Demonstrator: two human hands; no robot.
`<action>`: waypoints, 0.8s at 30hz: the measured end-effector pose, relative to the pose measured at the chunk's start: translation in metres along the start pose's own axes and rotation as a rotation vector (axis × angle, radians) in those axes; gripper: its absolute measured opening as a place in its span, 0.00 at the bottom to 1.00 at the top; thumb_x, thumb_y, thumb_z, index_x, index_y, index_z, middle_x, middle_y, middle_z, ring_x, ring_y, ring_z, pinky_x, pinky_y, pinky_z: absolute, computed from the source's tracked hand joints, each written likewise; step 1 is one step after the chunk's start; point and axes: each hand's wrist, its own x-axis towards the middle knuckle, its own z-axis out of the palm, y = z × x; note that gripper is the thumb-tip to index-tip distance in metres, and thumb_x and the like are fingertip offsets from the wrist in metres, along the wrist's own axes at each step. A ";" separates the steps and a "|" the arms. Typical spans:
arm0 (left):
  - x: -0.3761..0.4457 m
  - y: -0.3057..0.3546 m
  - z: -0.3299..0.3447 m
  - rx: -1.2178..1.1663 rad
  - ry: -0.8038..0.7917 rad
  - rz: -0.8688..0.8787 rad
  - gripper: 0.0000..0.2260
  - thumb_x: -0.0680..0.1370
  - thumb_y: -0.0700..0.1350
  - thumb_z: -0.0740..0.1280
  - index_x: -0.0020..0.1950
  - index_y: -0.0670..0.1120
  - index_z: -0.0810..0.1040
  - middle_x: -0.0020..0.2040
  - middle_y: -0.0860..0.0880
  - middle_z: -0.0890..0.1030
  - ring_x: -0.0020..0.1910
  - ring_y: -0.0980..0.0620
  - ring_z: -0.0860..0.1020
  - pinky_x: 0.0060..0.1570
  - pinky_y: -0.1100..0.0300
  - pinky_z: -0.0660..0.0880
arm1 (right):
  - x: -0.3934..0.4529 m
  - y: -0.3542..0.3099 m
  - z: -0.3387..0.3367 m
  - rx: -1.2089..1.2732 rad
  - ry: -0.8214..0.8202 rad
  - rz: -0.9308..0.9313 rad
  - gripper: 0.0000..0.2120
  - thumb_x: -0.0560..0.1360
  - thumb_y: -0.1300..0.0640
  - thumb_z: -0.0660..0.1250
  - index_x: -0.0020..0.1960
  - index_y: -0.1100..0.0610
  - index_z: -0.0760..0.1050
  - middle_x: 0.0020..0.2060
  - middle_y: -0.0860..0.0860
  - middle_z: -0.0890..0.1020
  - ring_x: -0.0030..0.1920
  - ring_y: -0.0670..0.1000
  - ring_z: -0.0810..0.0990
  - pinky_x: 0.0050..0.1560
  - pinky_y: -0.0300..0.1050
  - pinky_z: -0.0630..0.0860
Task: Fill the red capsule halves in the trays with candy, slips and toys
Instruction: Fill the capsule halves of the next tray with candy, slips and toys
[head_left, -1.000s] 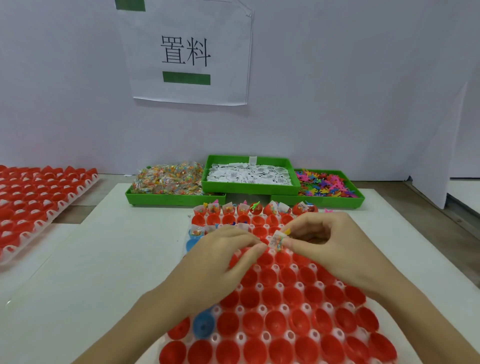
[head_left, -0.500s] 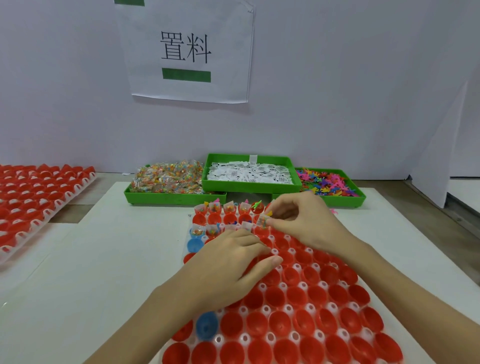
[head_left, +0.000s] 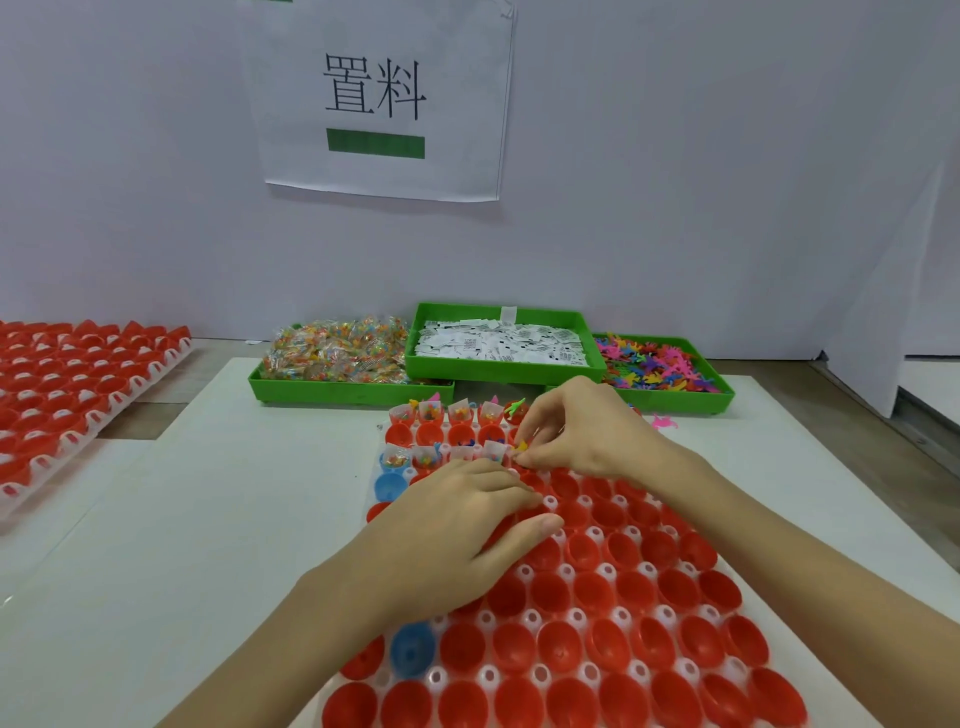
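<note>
The right hand (head_left: 582, 436) reaches forward over the far part of the tray (head_left: 524, 571), wrist raised, its fingers curled down and its thumb and forefinger pinched on a small yellow toy (head_left: 521, 446). The toy sits at the fingertips, just above the third row of red halves (head_left: 582, 551), beside a cup that already holds a candy packet and a white slip. What else the curled fingers may hide cannot be told.

The left hand (head_left: 457, 525) lies palm down on the tray nearer the person, its fingers straight and close together, the thumb stretched out to the right across the cups. It holds nothing; the fingertips rest just short of the right hand's pinch, touching the rims of the halves beneath.

Around the hands, the farthest row and the left part of the third row are filled with candy, slips and toys; the halves nearer the person stand empty, mouths up. A few blue halves (head_left: 410, 649) sit along the left edge of the tray.

Beyond the tray stand three green bins: candy (head_left: 332, 353) on the left, slips (head_left: 501, 340) in the raised middle one, toys (head_left: 657, 366) on the right. A pink toy (head_left: 664, 422) lies loose on the table just right of the right hand. A second tray (head_left: 67, 384) of red halves sits well apart at far left. A paper sign (head_left: 379, 98) hangs on the wall above.
</note>
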 end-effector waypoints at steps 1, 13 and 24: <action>0.000 0.000 0.000 0.002 -0.002 0.002 0.29 0.84 0.65 0.47 0.69 0.53 0.80 0.66 0.59 0.80 0.67 0.62 0.72 0.71 0.61 0.65 | 0.000 0.000 -0.002 0.000 0.006 -0.001 0.06 0.69 0.54 0.81 0.42 0.50 0.85 0.36 0.46 0.86 0.36 0.41 0.83 0.37 0.34 0.74; -0.001 -0.002 -0.001 -0.056 0.015 0.018 0.27 0.84 0.64 0.48 0.68 0.53 0.80 0.66 0.59 0.81 0.67 0.64 0.71 0.67 0.77 0.54 | -0.006 0.005 0.009 -0.052 0.080 -0.047 0.03 0.71 0.53 0.79 0.41 0.51 0.87 0.36 0.44 0.85 0.38 0.41 0.82 0.39 0.32 0.74; -0.001 -0.004 0.002 -0.033 0.022 0.025 0.28 0.84 0.64 0.48 0.69 0.52 0.80 0.65 0.59 0.81 0.66 0.63 0.72 0.71 0.68 0.61 | -0.007 0.010 0.018 -0.076 0.158 -0.152 0.07 0.74 0.51 0.77 0.47 0.53 0.84 0.39 0.48 0.84 0.37 0.43 0.79 0.44 0.38 0.78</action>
